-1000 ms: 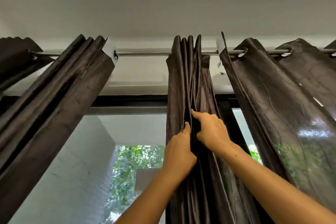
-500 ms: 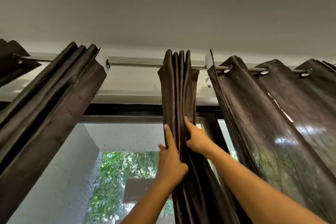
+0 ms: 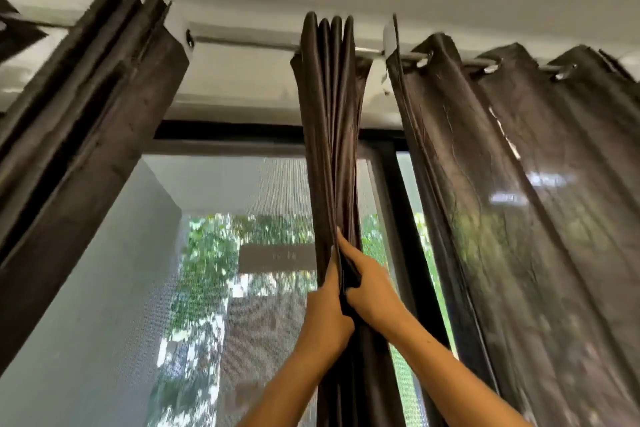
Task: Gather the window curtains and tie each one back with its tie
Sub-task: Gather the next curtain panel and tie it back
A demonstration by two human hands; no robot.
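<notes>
Both hands have slid lower down the middle curtain (image 3: 329, 121). The left hand (image 3: 327, 319) and right hand (image 3: 372, 291) now sit closer together, pinching its folds.

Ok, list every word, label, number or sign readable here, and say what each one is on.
None: no readable text shows anywhere in this view.
The middle curtain, gripped by the left hand and the right hand, is plain.
The right curtain carries only window glare.
The small white tag under the curtain rod is too blurred to read.
</notes>
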